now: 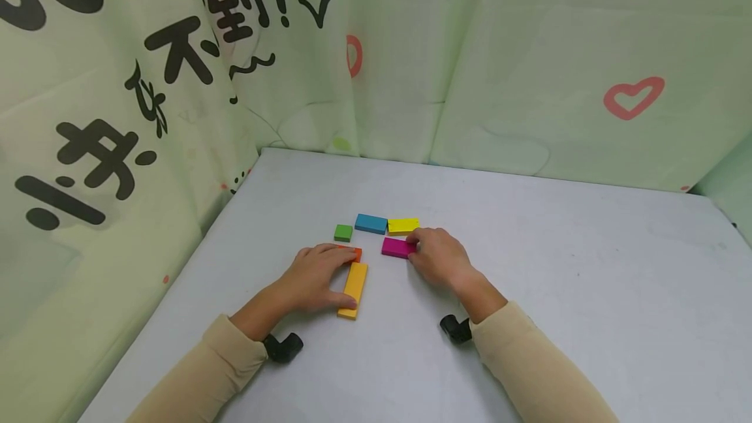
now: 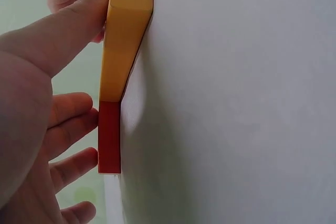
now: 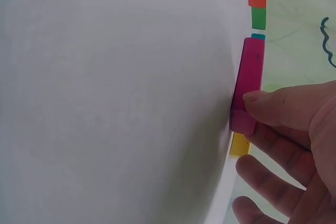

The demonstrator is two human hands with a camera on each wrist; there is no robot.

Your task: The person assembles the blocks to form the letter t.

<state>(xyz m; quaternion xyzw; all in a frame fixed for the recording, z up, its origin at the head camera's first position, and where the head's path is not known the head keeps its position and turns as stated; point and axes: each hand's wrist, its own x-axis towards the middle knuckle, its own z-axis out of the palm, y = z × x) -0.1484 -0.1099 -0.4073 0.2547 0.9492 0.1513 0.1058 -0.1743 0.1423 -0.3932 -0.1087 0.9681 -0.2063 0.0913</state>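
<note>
My left hand (image 1: 308,278) lies over the left side of a group of flat wooden blocks. Its thumb touches the near end of an amber block (image 1: 356,281), and its extended fingers reach over a red-orange block (image 1: 357,254), partly hidden beneath them. In the left wrist view, the amber block (image 2: 116,61) and red block (image 2: 109,140) stand end to end. My right hand (image 1: 439,256) pinches the right end of a magenta block (image 1: 396,248) between thumb and index finger; the right wrist view shows the thumb on this magenta block's (image 3: 249,74) near side.
Behind the magenta block lie a blue block (image 1: 371,224) and a yellow block (image 1: 403,226), end to end. A small green block (image 1: 343,233) sits left of the blue one. Printed curtains (image 1: 529,83) hang along the back and left edges of the white table (image 1: 558,292).
</note>
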